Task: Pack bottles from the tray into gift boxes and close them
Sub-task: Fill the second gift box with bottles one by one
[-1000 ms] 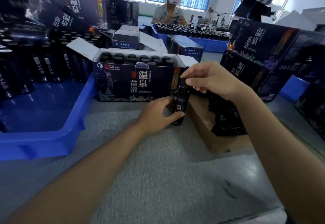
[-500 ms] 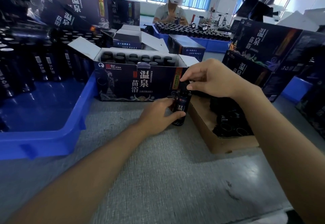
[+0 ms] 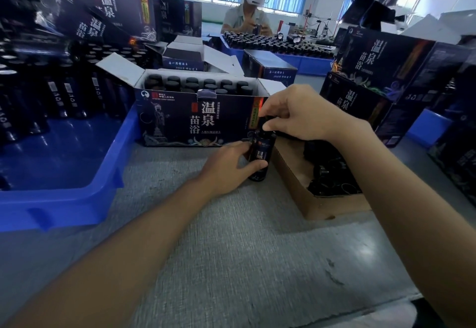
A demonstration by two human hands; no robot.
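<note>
— Dark bottle (image 3: pixel 260 153), middle of the frame: has it moved?
— Hardly. Your left hand (image 3: pixel 226 168) still grips its body, your right hand (image 3: pixel 296 115) pinches it on top. It's not in the gift box (image 3: pixel 180 121) yet.

Glossy blue plastic tray (image 3: pixel 77 199), printed card gift box (image 3: pixel 180 121), grey cloth tabletop (image 3: pixel 244 250)

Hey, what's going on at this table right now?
A person is handling one small dark bottle, which stands on the grey table in front of an open gift box filled with rows of bottles. The left hand grips the bottle's body while the right hand pinches its cap. A blue tray with more bottles sits to the left.
</note>
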